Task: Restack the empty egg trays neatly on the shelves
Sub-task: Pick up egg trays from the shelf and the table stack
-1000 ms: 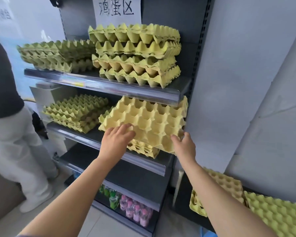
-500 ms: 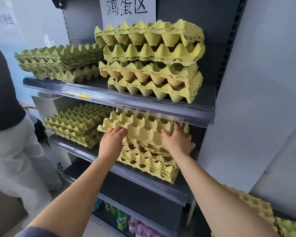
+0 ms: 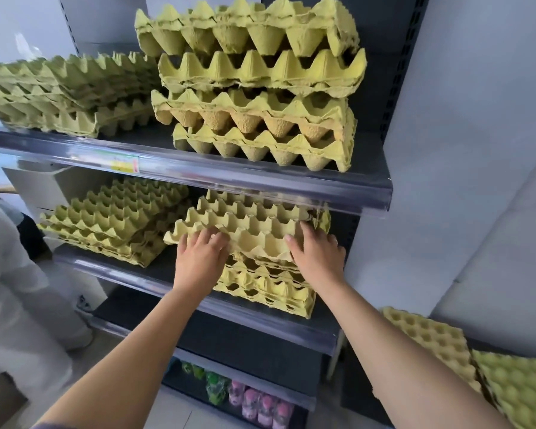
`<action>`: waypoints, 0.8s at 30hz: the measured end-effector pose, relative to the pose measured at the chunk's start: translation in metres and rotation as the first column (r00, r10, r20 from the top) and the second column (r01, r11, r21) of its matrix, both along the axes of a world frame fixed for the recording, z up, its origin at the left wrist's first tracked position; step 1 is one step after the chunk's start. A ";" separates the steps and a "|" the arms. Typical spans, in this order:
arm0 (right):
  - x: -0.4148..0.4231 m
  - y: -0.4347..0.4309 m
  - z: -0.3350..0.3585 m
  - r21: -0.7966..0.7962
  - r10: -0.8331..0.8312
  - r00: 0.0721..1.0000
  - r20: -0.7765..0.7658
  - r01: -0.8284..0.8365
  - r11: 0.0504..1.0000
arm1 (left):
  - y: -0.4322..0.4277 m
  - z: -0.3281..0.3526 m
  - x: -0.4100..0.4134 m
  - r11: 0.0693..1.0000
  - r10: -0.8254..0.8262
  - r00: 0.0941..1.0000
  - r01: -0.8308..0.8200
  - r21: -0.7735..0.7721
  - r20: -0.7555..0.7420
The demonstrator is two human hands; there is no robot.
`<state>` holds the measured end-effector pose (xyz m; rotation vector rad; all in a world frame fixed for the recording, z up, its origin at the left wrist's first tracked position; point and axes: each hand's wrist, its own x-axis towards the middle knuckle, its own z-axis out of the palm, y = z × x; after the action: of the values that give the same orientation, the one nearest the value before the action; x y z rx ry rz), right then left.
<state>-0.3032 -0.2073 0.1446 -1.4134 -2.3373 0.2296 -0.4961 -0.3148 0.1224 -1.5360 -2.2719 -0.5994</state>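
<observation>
While both arms reach in from the near side, the left hand (image 3: 201, 258) and right hand (image 3: 317, 255) press spread, nearly straight fingers onto the top tray (image 3: 248, 226), gripping nothing. Pale yellow and dimpled, it sits slightly askew on a stack (image 3: 266, 287) at the right of the middle shelf (image 3: 167, 267). Farther up, a taller pile (image 3: 254, 88) sits uneven.

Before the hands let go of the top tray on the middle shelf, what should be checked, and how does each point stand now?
1. Left hand and right hand both on the top yellow pulp egg tray: ok.
2. Tray square with the yellow tray stack beneath: not ok, left corner overhangs.
3. Cups nested: cannot tell.
4. Tray clears the upper grey shelf rail: ok.
</observation>
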 end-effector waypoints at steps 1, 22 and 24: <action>0.004 -0.002 0.001 0.036 0.010 1.000 -0.003 -0.010 0.999 | 0.001 0.003 0.004 0.999 -0.033 0.999 0.034 0.027 -0.035; 0.343 0.031 -0.022 0.431 -0.251 0.965 -0.077 0.259 0.864 | 0.115 0.009 0.338 0.730 -0.596 0.770 0.638 0.245 -0.230; 0.396 0.034 -0.033 0.409 -0.290 0.956 -0.049 0.284 0.867 | 0.122 -0.005 0.388 0.709 -0.637 0.745 0.667 0.226 -0.198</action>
<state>0.0931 -0.1730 0.1116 -1.5115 -1.9887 -0.3439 -0.1076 -0.1925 0.1179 -2.1468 -1.4187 -0.9477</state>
